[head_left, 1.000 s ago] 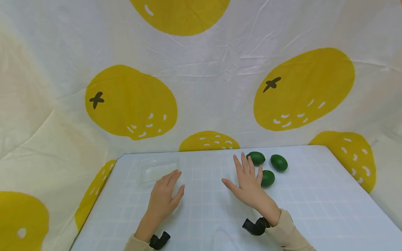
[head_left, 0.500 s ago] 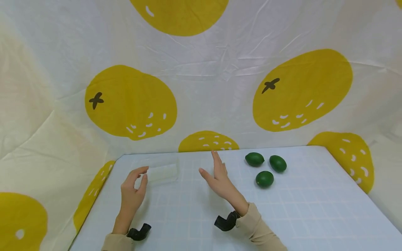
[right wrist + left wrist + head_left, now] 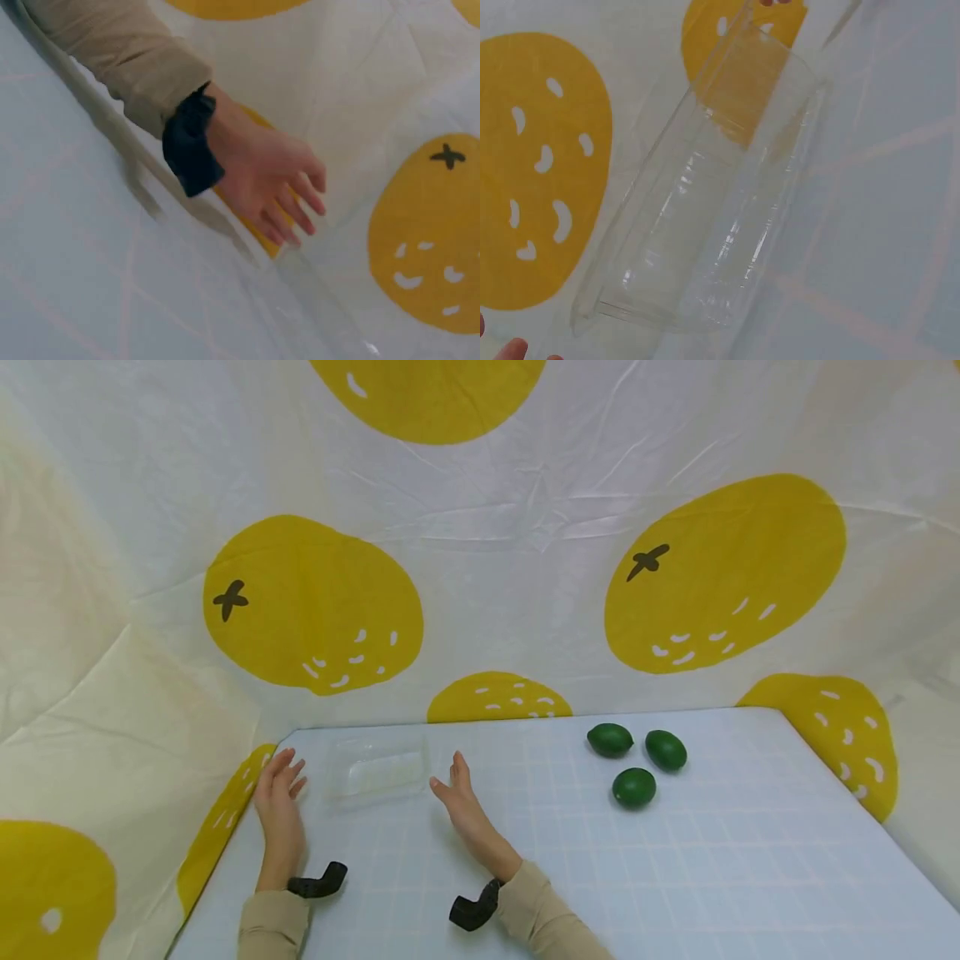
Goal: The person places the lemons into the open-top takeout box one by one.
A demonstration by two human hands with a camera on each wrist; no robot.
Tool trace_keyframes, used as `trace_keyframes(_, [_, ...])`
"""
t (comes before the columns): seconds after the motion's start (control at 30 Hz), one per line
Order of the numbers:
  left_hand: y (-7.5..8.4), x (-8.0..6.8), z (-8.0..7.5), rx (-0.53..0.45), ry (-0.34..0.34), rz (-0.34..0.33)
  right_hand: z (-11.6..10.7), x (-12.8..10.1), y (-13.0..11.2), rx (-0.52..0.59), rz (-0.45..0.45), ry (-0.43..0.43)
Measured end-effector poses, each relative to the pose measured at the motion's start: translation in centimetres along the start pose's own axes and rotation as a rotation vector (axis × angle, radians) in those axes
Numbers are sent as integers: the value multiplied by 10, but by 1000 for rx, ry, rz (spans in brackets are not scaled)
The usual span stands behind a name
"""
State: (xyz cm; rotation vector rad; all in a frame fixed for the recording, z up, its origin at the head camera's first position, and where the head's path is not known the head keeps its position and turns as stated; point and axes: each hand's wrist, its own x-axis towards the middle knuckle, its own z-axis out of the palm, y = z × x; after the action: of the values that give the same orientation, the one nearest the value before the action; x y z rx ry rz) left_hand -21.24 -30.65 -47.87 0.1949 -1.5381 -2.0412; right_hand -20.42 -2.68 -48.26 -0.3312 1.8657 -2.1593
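Note:
A clear plastic box (image 3: pixel 375 747) lies near the table's back left, its long shallow shape filling the left wrist view, where the clear box (image 3: pixel 697 202) shows ridged walls. Just left of it is my left hand (image 3: pixel 280 802), fingers loosely bent with nothing in them; the right wrist view also catches this left hand (image 3: pixel 270 176) by the box's end. On the box's other side, my right hand (image 3: pixel 472 818) is held with fingers extended and thumb apart, holding nothing. Fingertips (image 3: pixel 514 349) peek in at the lower left of the left wrist view.
Three dark green limes rest at the back right: one lime (image 3: pixel 610 740) at the rear, another lime (image 3: pixel 666 750) beside it, and a third lime (image 3: pixel 634 788) in front. A pale checked cloth covers the table (image 3: pixel 675 877). A lemon-print curtain (image 3: pixel 510 610) hangs behind.
Both hands have moved left: the right hand from beside the limes to the right of the clear box, the left hand from in front of the box to its left. Limes and box have stayed put.

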Motion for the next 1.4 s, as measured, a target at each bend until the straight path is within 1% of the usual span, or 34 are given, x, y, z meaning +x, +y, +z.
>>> trace_keyframes(0.03, [-3, 4, -2, -56, -21, -68, 4, 1, 5, 12, 0, -3])
trace_keyframes(0.1, [-9, 11, -6, -135, -100, -183, 11, 5, 14, 15, 1, -4])
trace_keyframes(0.13, [-11, 15, -8, -167, -145, -236, 14, 6, 18, 21, 3, -5])
trace_keyframes(0.2, [-16, 22, -10, -199, -236, -322, 21, 8, 25, 44, 1, -6])
trace_keyframes(0.27, [-21, 28, -12, -206, -319, -371, 27, 9, 31, 83, 1, -6])
trace_keyframes(0.3, [-24, 32, -12, -213, -352, -385, 29, 9, 34, 106, 2, -6])
trace_keyframes(0.4, [-31, 39, -12, -273, -428, -416, 34, 9, 42, 174, -1, -7])
trace_keyframes(0.47, [-35, 43, -11, -324, -479, -419, 36, 9, 46, 203, -11, -1])
trace_keyframes(0.53, [-38, 46, -9, -375, -512, -420, 37, 9, 48, 218, -24, -3])
trace_keyframes(0.63, [-42, 47, -7, -396, -568, -398, 39, 9, 51, 204, -44, -9])
trace_keyframes(0.73, [-46, 42, -7, -345, -622, -342, 39, 9, 52, 170, -55, -18])
trace_keyframes(0.8, [-50, 38, -8, -314, -657, -285, 38, 9, 52, 151, -67, -18])
trace_keyframes(0.83, [-57, 40, -11, -362, -688, -254, 38, 9, 52, 144, -70, -13])
trace_keyframes(0.87, [-59, 37, -11, -352, -704, -227, 37, 10, 52, 134, -76, -10])
trace_keyframes(0.93, [-61, 34, -11, -349, -717, -193, 36, 10, 53, 123, -88, -6])
trace_keyframes(1.03, [-62, 28, -10, -329, -708, -181, 36, 10, 54, 121, -96, -8])
trace_keyframes(1.07, [-56, 22, -8, -264, -679, -189, 36, 10, 55, 121, -94, -11])
trace_keyframes(1.13, [-55, 18, -7, -234, -647, -204, 35, 10, 55, 114, -94, -15])
trace_keyframes(1.2, [-53, 14, -5, -212, -629, -205, 34, 9, 54, 105, -89, -11])
trace_keyframes(1.27, [-51, 9, -2, -164, -629, -203, 30, 8, 53, 83, -90, -2])
trace_keyframes(1.4, [-46, -2, 4, -54, -632, -178, 22, 6, 51, 28, -95, 16])
